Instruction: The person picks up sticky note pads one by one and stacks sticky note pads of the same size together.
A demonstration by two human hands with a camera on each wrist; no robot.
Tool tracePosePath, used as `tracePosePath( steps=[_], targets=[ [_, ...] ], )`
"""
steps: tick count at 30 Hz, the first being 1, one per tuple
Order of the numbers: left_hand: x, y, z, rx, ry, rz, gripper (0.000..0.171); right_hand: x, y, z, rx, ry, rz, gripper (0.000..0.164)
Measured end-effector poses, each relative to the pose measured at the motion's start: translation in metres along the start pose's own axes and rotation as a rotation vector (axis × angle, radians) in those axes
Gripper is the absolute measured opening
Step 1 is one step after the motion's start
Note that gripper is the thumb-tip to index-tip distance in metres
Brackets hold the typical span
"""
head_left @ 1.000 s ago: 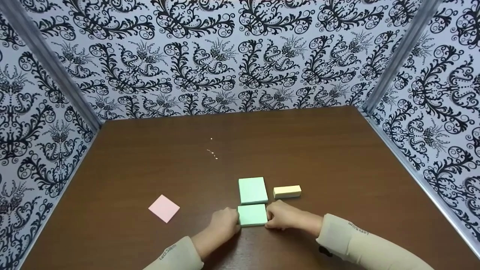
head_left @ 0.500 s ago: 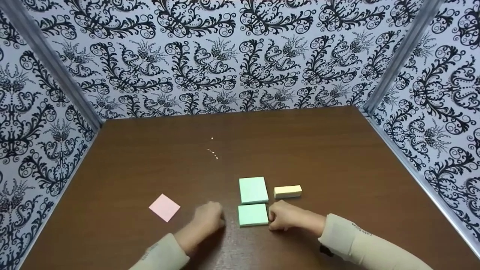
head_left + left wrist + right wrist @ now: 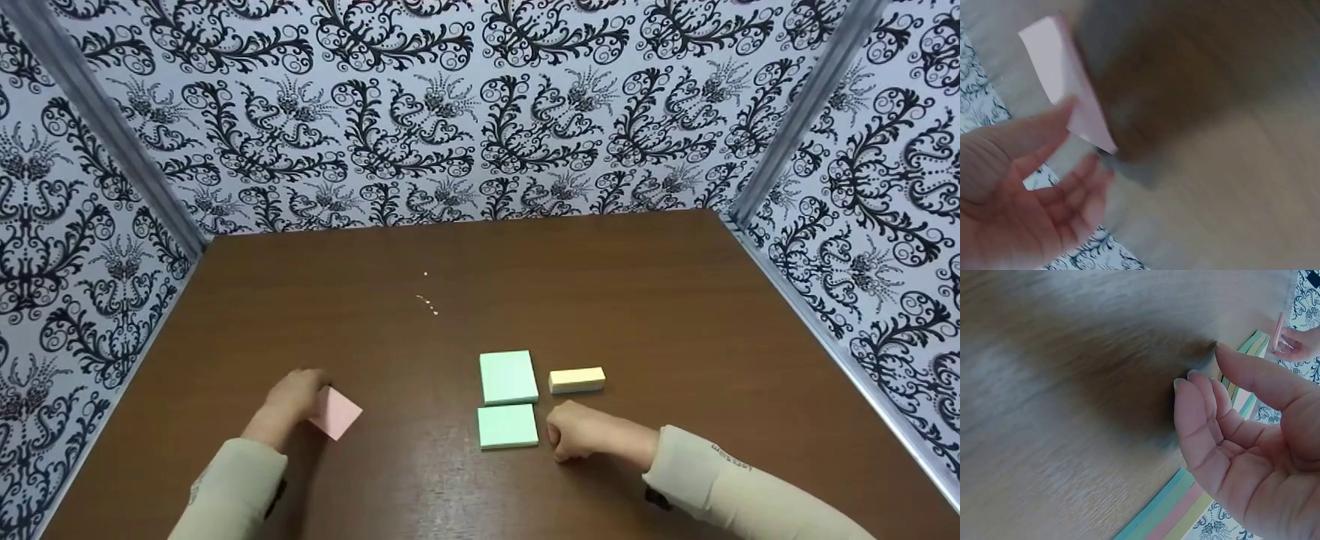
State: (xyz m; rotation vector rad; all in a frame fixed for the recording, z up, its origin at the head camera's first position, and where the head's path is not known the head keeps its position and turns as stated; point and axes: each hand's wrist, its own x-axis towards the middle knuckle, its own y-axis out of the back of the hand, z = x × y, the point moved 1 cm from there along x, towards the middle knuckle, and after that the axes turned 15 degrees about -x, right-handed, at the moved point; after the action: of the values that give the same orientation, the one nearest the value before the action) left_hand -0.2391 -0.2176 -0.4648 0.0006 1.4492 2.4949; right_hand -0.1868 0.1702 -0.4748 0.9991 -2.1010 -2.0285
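A pink sticky-note pad lies on the left of the table, turned cornerwise, its left corner hidden by my left hand. In the left wrist view the thumb is at the edge of the pink pad, and the fingers are bent loosely below it, apart from the thumb. My right hand rests on the table just right of the nearer green sticky-note pad. Its fingers are loosely curled with nothing between them and the thumb. A second green pad lies directly behind the nearer one.
A narrow yellow-topped block sits behind my right hand. In the right wrist view a stack shows green, pink and yellow layers. Small white specks mark the brown table. Patterned walls enclose its back and sides.
My left hand has left the nearer green pad and moved left to the pink pad. My right hand has drawn slightly right, away from the green pad's side.
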Motion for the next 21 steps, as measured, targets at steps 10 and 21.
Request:
tracePosePath(
  steps=[10,21],
  targets=[
    [-0.006,-0.018,0.025,-0.206,0.147,-0.148,0.033,0.0,0.001,-0.001,0.011,-0.012,-0.013,0.027],
    [-0.003,-0.058,0.071,-0.059,0.095,-0.204,0.041,-0.001,0.001,-0.004,-0.027,-0.05,-0.003,0.018]
  ],
)
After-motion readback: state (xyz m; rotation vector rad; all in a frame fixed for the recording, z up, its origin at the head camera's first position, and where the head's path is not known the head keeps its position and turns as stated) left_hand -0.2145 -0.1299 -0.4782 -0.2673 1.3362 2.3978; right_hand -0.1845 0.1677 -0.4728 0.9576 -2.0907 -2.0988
